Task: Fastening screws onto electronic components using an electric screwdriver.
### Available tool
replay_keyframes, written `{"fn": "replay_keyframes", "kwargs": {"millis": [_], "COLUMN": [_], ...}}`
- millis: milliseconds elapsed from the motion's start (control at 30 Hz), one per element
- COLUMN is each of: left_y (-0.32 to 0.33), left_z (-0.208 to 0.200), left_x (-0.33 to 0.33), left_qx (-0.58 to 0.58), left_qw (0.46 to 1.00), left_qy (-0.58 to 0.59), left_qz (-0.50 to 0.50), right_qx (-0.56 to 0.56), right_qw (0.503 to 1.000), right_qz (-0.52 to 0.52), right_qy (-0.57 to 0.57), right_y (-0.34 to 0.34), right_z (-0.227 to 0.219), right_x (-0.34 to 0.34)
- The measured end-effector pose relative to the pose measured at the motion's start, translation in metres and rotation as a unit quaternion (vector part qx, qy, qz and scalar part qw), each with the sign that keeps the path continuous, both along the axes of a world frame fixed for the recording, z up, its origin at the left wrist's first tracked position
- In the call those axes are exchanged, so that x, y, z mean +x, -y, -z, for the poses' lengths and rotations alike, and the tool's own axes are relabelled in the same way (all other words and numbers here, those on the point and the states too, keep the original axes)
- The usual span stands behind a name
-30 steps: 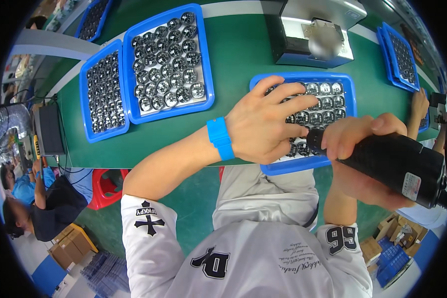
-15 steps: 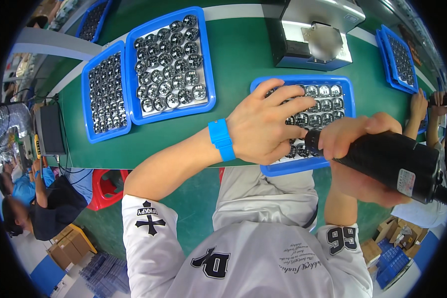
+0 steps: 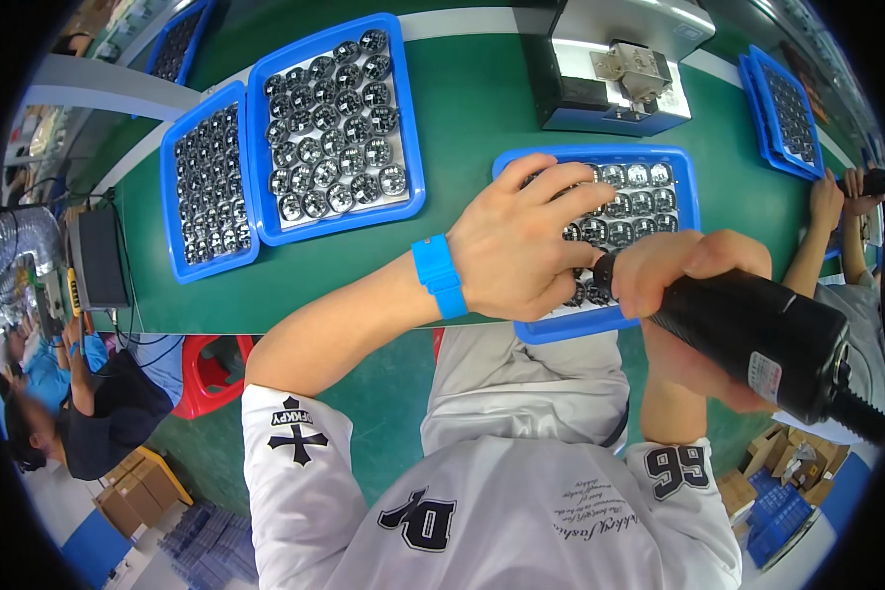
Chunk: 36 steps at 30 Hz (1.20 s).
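Observation:
My right hand (image 3: 696, 360) is wrapped round a thick black electric screwdriver (image 3: 757, 332), which lies slanted with its nose toward my left hand and a ribbed cable sleeve at its rear. My left hand (image 3: 516, 248) is spread palm down over a blue tray (image 3: 610, 153), a blue band on its wrist. Its index finger and thumb reach close to the screwdriver's nose; the other fingers rest across shiny round metallic parts (image 3: 619, 233) set in rows on a white sheet. The screwdriver's tip and whatever it meets are hidden behind my fingers.
Two more blue trays (image 3: 418, 147) of similar parts lie to the left on the green table (image 3: 472, 88). A metal fixture (image 3: 619, 93) stands beyond my tray. Stacked trays (image 3: 792, 123) and another person's hands (image 3: 828, 202) are at right. A red stool (image 3: 206, 379) is at left.
The screwdriver has shifted slightly left, and its rear end has dropped lower, with my right hand round it. My left hand has stayed nearly still.

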<state>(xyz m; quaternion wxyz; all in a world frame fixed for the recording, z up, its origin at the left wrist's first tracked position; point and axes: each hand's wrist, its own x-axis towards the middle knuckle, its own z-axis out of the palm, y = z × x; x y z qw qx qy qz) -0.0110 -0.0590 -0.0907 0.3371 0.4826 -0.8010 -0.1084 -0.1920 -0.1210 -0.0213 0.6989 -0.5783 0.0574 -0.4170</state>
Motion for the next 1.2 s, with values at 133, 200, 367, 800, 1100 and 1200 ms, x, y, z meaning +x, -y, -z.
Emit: {"fn": "replay_keyframes", "kwargs": {"millis": [133,200,367,800,1100,1200], "left_y": [-0.002,-0.003,-0.001,0.001,-0.001,0.000], "left_z": [-0.003,-0.003,-0.004,-0.004,-0.003,-0.007], "left_x": [0.001,-0.001,-0.004,-0.001,0.005,0.007], "left_qx": [0.007,-0.002,-0.011,-0.037,-0.078,-0.075], "left_qw": [1.000,1.000,1.000,0.999,0.994,0.993], "left_qy": [0.003,0.010,0.018,-0.028,-0.072,-0.073], "left_qz": [0.000,-0.006,-0.010,0.006,0.030,0.044], "right_qx": [-0.035,-0.054,-0.081,0.023,-0.032,-0.058], "right_qw": [0.999,0.998,0.993,0.977,0.998,0.995], "right_qz": [-0.017,-0.031,-0.042,0.210,-0.054,0.081], "right_qy": [-0.034,-0.029,0.078,-0.011,-0.025,-0.015], "right_y": [0.009,0.013,0.050,0.110,0.130,0.066], "right_z": [-0.002,0.000,-0.037,-0.083,-0.047,-0.050], "right_x": [-0.005,-0.006,-0.002,0.105,0.031,0.006]}}
